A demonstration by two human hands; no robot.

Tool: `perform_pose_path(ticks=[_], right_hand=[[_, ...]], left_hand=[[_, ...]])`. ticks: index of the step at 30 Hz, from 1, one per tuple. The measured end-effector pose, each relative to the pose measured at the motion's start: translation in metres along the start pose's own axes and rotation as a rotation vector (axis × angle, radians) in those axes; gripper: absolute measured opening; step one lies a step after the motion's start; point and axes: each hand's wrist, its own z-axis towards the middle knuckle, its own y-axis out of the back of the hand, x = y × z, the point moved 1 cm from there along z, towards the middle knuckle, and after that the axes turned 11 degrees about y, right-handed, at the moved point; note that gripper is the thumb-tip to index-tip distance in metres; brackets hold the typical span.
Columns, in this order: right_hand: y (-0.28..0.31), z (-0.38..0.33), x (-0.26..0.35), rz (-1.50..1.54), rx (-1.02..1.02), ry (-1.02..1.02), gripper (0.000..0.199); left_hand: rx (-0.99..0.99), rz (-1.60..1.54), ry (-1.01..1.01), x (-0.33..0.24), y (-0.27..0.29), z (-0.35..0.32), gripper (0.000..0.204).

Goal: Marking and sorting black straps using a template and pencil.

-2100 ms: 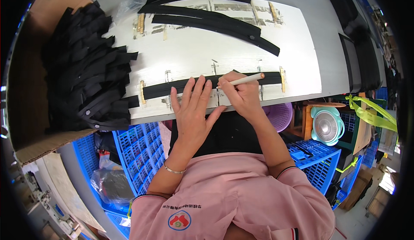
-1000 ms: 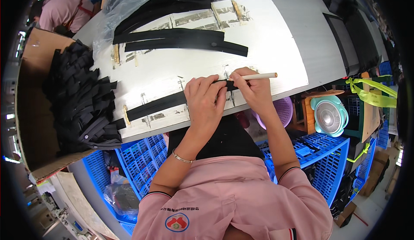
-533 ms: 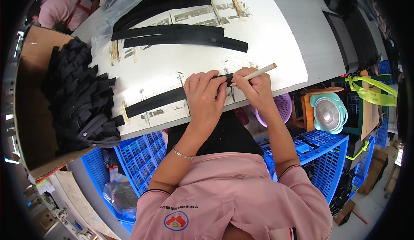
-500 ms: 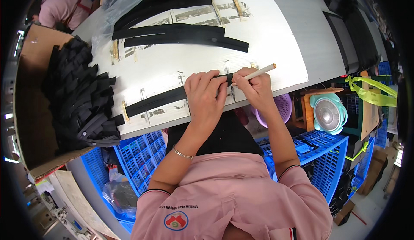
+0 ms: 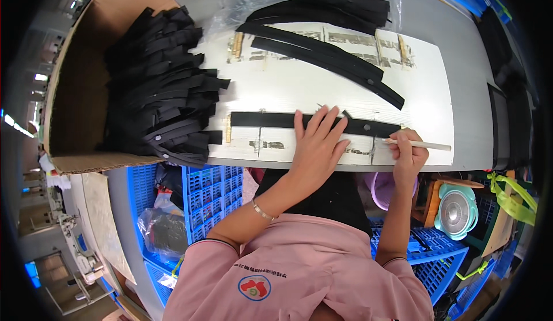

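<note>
A black fabric strip with a round button or snap lies straight along the near part of a white board. My left hand rests on the strip's middle, fingers spread and pressing it flat. At the strip's right end, my right hand grips a white pencil, its tip beside the strip's lower edge. Farther back on the board, two more black strips lie slanted, partly overlapping.
On the left stands a cardboard box with a heap of black strips spilling onto the table. Clear plastic and a black bundle lie at the back. Below are blue crates, a purple basket and a teal fan.
The view has shifted. My right hand with the pencil has moved right along the strip to its end. My left hand has come apart from it, its fingers more spread.
</note>
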Motion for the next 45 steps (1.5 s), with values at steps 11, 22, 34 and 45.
perform_pose_path(ticks=[11,22,34,45], right_hand=[[-0.001,0.002,-0.005,0.035,-0.081,-0.019,0.021],[-0.007,0.004,0.001,0.044,-0.03,-0.023,0.017],[-0.025,-0.015,0.02,-0.43,0.05,0.589,0.03],[0.001,-0.044,-0.001,-0.897,0.21,0.687,0.046]], left_hand=[[-0.221,0.142,-0.018,0.053,0.054,0.052,0.036],[-0.535,0.464,0.085,0.113,0.147,0.04,0.003],[0.144,-0.275,-0.064,-0.006,-0.006,0.045,0.025],[-0.138,-0.019,-0.069,0.022,0.025,0.003,0.029]])
